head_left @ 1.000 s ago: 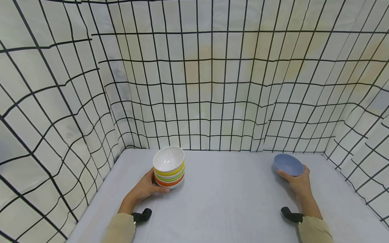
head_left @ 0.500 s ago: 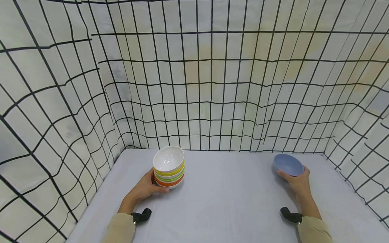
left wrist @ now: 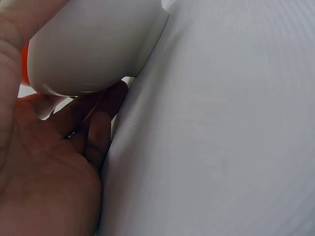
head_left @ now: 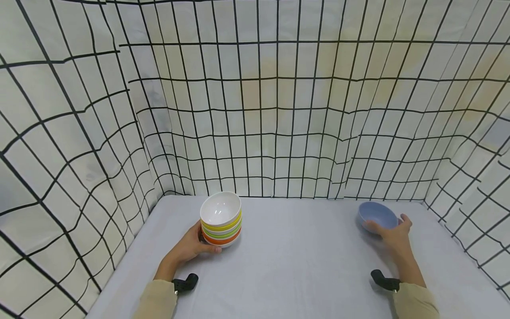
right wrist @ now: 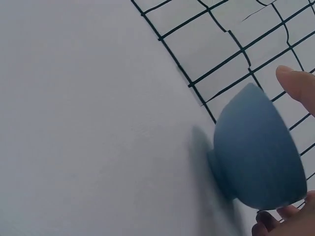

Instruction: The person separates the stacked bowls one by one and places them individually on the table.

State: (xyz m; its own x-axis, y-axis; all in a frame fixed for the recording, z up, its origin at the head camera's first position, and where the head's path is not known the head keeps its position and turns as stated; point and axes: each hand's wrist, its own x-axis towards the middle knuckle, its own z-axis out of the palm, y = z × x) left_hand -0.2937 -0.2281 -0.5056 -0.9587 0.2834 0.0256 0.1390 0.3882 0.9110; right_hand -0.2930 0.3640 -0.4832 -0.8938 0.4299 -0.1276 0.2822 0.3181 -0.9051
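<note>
At the left of the head view stands a stack of bowls [head_left: 221, 228], white on top with yellow, green and orange bands below. My left hand [head_left: 188, 247] grips the stack low on its left side, thumb along the front. The left wrist view shows its fingers [left wrist: 100, 130] bent beside the white bottom bowl [left wrist: 98, 46], near the table. At the right, a blue bowl [head_left: 377, 215] stands upright on the table. Beside its near right side is my right hand [head_left: 393, 235], fingers spread. In the right wrist view its thumb [right wrist: 298, 87] is apart from the bowl.
A white cloth covers the table [head_left: 295, 257]. White walls with a black grid [head_left: 275, 110] rise behind it and on both sides. Black wrist mounts [head_left: 185, 282] sit at both beige sleeves. Bare tabletop lies between the two hands.
My right hand has loosened from the blue bowl, its fingers spreading and shifting slightly right. The bowl stays in place. The left hand and the stack look the same.
</note>
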